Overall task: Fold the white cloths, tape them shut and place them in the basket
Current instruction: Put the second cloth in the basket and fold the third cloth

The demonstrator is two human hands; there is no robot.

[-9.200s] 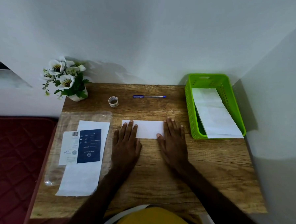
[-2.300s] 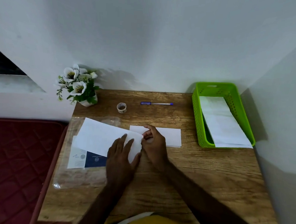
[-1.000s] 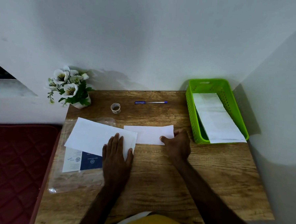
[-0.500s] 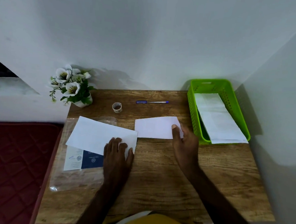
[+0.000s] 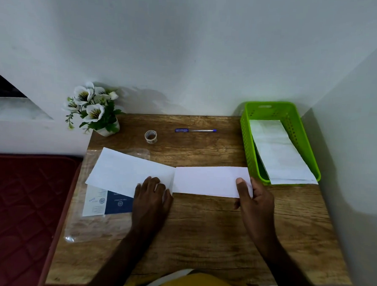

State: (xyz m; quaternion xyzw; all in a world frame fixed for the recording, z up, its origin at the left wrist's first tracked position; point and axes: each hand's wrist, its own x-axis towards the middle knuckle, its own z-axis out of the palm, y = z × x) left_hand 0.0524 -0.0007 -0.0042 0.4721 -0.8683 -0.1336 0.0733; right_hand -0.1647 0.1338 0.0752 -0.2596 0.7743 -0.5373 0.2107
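A folded white cloth [image 5: 205,180] lies flat in the middle of the wooden table. My right hand [image 5: 252,197] grips its right end, thumb on top. A second, larger white cloth [image 5: 125,171] lies unfolded to the left, partly over a clear plastic packet. My left hand [image 5: 152,194] rests on that cloth's near right corner with the fingers curled down. The green basket [image 5: 247,141] stands at the back right with white folded cloths [image 5: 276,152] inside, jutting over its near rim. A small roll of clear tape [image 5: 151,136] stands toward the back of the table.
A blue pen [image 5: 194,130] lies near the back edge. A pot of white flowers [image 5: 93,110] stands at the back left corner. A blue and white card [image 5: 108,202] sits in the plastic packet [image 5: 87,229]. Walls close the back and right; a red mattress [image 5: 20,210] lies left.
My right hand took hold of the folded cloth's right end and slid it rightward toward the basket. My left hand stayed on the larger cloth, its fingers curling in.
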